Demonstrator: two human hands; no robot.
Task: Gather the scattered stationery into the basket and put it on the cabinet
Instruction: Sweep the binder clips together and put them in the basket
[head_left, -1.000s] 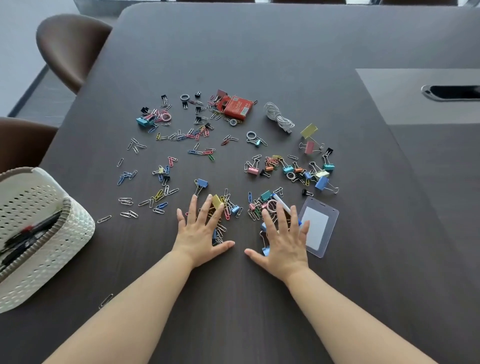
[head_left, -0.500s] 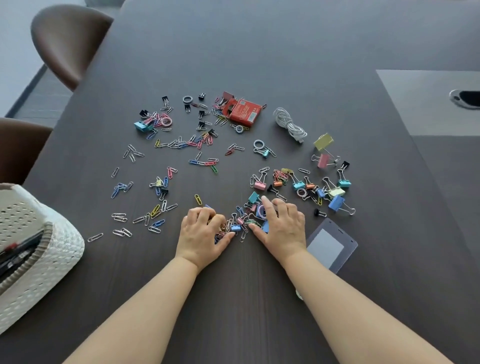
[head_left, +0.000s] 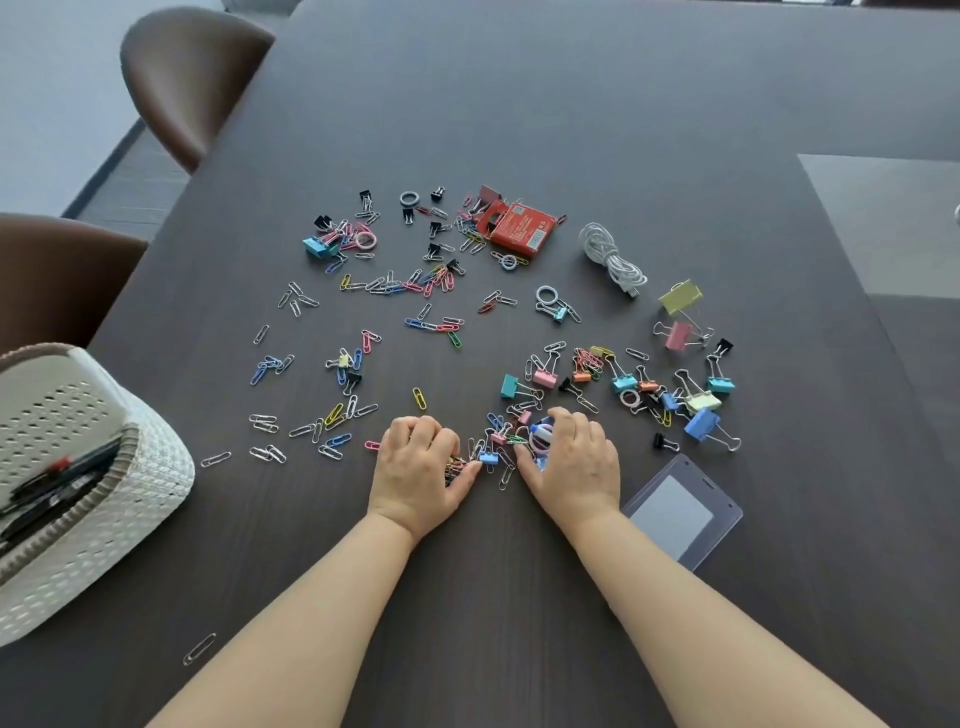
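Coloured paper clips (head_left: 395, 285) and binder clips (head_left: 696, 402) lie scattered over the dark table (head_left: 623, 104). My left hand (head_left: 418, 470) has its fingers curled round a bunch of paper clips near the table's front. Close to its right, my right hand (head_left: 571, 465) curls round more clips and a white pen with a blue end (head_left: 540, 431). A small heap of clips (head_left: 493, 449) lies between the two hands. The white woven basket (head_left: 104, 499) stands at the left edge with dark pens inside.
A red box (head_left: 519, 228) and a coiled white cable (head_left: 613, 260) lie at the back of the scatter. A clear card holder (head_left: 680, 512) sits right of my right hand. Two brown chairs (head_left: 187, 78) stand at the left. A grey panel (head_left: 893, 218) is set into the table at the right.
Both hands went from lying flat with spread fingers to curled, raking clips together into a heap between them. The view has shifted a little.
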